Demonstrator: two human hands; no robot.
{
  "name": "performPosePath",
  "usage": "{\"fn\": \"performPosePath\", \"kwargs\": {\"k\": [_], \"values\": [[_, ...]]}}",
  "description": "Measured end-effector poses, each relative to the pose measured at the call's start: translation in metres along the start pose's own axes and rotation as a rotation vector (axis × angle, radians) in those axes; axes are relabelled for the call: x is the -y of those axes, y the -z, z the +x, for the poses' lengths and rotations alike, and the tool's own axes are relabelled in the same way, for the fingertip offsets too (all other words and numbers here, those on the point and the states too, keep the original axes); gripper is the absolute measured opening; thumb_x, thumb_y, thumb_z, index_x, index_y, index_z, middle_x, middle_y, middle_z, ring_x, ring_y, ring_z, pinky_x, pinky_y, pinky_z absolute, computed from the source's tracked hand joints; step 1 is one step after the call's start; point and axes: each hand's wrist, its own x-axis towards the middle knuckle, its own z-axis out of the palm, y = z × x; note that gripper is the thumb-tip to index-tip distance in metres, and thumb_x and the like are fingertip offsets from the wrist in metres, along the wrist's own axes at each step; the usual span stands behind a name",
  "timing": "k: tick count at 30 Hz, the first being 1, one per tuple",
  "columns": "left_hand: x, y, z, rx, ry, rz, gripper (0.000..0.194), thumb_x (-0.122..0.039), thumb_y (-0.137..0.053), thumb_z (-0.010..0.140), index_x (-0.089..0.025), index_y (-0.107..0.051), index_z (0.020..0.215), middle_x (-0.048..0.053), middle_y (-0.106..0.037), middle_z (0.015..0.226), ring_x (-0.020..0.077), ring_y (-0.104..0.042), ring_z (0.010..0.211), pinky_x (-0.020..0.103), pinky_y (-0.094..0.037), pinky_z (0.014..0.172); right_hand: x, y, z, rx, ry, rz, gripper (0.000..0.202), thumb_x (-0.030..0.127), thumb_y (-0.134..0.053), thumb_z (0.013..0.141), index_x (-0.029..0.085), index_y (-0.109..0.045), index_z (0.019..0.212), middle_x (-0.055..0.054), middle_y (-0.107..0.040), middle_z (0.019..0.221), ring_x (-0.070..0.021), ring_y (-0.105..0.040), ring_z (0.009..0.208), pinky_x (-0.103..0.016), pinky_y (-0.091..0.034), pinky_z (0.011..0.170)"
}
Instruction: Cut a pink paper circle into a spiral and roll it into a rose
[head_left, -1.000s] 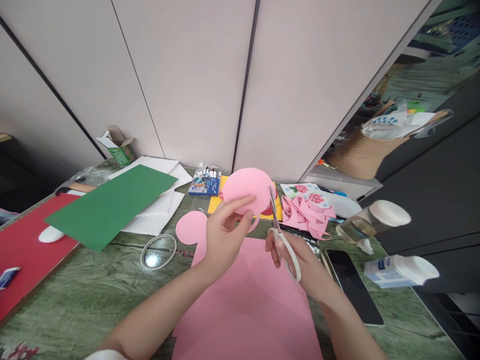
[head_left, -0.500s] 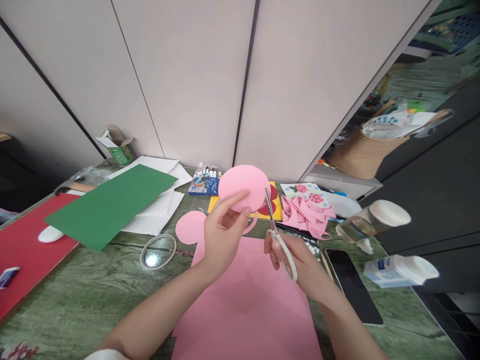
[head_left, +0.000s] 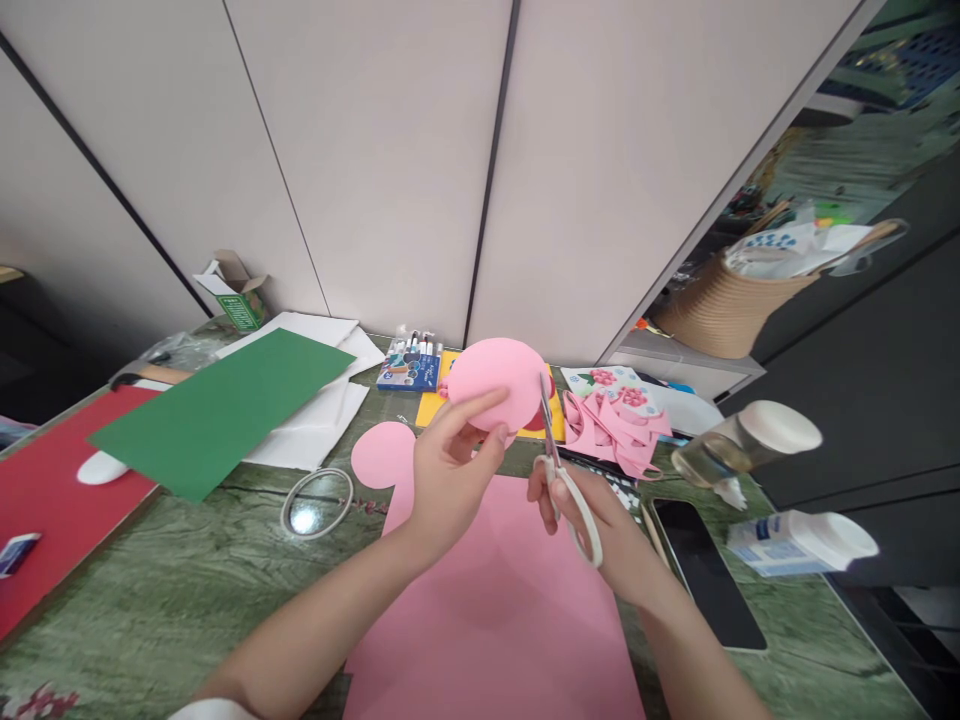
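Observation:
My left hand (head_left: 457,480) pinches a round pink paper disc (head_left: 495,375) between thumb and fingers, held up above the table. White-handled scissors (head_left: 553,450) are in my right hand (head_left: 581,505), their blades at the right edge of the disc. Whether the blades bite into the paper, I cannot tell. Beneath both hands lies a large pink paper sheet (head_left: 495,610). Another pink disc (head_left: 381,455) rests at the sheet's upper left corner. Pink paper scraps (head_left: 611,430) are heaped to the right, and behind the held disc is a yellow sheet (head_left: 431,408) with dark red pieces, partly hidden.
At left lie a green sheet (head_left: 225,410), white papers (head_left: 307,435), a red sheet (head_left: 67,500) and a ring (head_left: 316,504). A marker box (head_left: 409,370) stands at the back. On the right are a phone (head_left: 705,570), a bottle (head_left: 750,440) and a white container (head_left: 799,543).
The held disc and both hands have shifted slightly right and down. A thin curled strip that hung below the disc no longer shows there.

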Motion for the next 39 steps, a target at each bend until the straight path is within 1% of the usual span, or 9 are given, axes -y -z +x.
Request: {"fn": "performPosePath", "kwargs": {"k": [3,8,10,15,18,21,27,32,39], "values": [[-0.0002,0.0007,-0.0006,0.006,0.008,-0.016,0.024,-0.022,-0.062,0.077,-0.026,-0.066,0.100,0.003,-0.066,0.099,0.0121,-0.062,0.078,0.022,-0.053,0.066,-0.0002,-0.0006,0.0004,0.001,-0.010,0.000,0.039,0.049,-0.030,0.092,0.020,-0.051,0.078,0.002,-0.046,0.061,-0.0143,-0.043,0.061,-0.027,-0.033,0.060],[0.0021,0.0028,-0.0012,0.022,0.016,-0.028,0.025,-0.023,-0.060,0.078,-0.025,-0.066,0.102,0.005,-0.064,0.104,0.0146,-0.061,0.086,0.025,-0.054,0.073,0.0004,-0.0003,0.0004,0.008,-0.028,-0.006,0.039,0.049,-0.030,0.092,0.020,-0.051,0.078,0.002,-0.047,0.060,-0.0135,-0.044,0.059,-0.026,-0.032,0.058],[0.0024,0.0031,-0.0013,0.017,0.022,-0.029,0.026,-0.023,-0.060,0.078,-0.026,-0.065,0.104,0.005,-0.064,0.105,0.0147,-0.061,0.086,0.024,-0.054,0.070,0.0006,-0.0001,0.0004,0.014,-0.026,-0.011,0.039,0.048,-0.029,0.093,0.019,-0.051,0.078,0.002,-0.047,0.060,-0.0133,-0.044,0.059,-0.026,-0.033,0.058],[0.0008,0.0014,-0.0008,-0.019,0.027,-0.033,0.026,-0.024,-0.063,0.076,-0.026,-0.065,0.102,0.005,-0.063,0.103,0.0126,-0.061,0.079,0.020,-0.052,0.058,0.0003,-0.0004,0.0007,0.034,-0.030,-0.026,0.037,0.045,-0.029,0.094,0.020,-0.050,0.078,0.003,-0.047,0.060,-0.0128,-0.044,0.060,-0.026,-0.034,0.061],[0.0000,-0.0001,-0.0002,-0.057,0.016,-0.037,0.025,-0.022,-0.064,0.075,-0.027,-0.065,0.100,0.002,-0.063,0.099,0.0099,-0.060,0.075,0.019,-0.051,0.060,-0.0001,-0.0015,0.0007,0.051,-0.036,-0.030,0.036,0.044,-0.029,0.094,0.020,-0.050,0.077,0.003,-0.047,0.061,-0.0125,-0.044,0.060,-0.026,-0.033,0.060],[0.0001,-0.0004,0.0001,-0.075,-0.001,-0.016,0.024,-0.021,-0.064,0.075,-0.026,-0.066,0.098,0.002,-0.064,0.096,0.0102,-0.059,0.076,0.020,-0.051,0.064,-0.0006,-0.0027,0.0006,0.055,-0.031,-0.014,0.037,0.044,-0.029,0.094,0.020,-0.049,0.076,0.003,-0.046,0.060,-0.0124,-0.044,0.059,-0.026,-0.032,0.060],[0.0010,0.0002,0.0011,-0.018,-0.026,0.014,0.025,-0.019,-0.064,0.074,-0.024,-0.066,0.098,0.003,-0.065,0.093,0.0111,-0.059,0.076,0.020,-0.051,0.062,-0.0007,-0.0020,0.0004,0.020,0.006,0.025,0.035,0.045,-0.030,0.094,0.020,-0.049,0.078,0.003,-0.046,0.062,-0.0134,-0.043,0.063,-0.027,-0.031,0.060],[0.0005,0.0009,0.0014,0.000,0.013,-0.009,0.025,-0.020,-0.063,0.075,-0.023,-0.065,0.100,0.005,-0.063,0.098,0.0132,-0.060,0.081,0.019,-0.051,0.060,-0.0011,-0.0014,0.0002,0.020,0.008,0.036,0.035,0.045,-0.030,0.094,0.020,-0.050,0.079,0.003,-0.045,0.062,-0.0134,-0.043,0.063,-0.027,-0.031,0.061],[0.0006,0.0008,0.0002,0.006,-0.018,-0.014,0.022,-0.019,-0.061,0.077,-0.024,-0.066,0.098,0.004,-0.064,0.100,0.0139,-0.060,0.091,0.021,-0.052,0.071,-0.0025,-0.0021,0.0004,0.032,-0.006,0.036,0.035,0.045,-0.029,0.094,0.020,-0.050,0.079,0.003,-0.046,0.062,-0.0130,-0.043,0.061,-0.026,-0.031,0.058]]}}
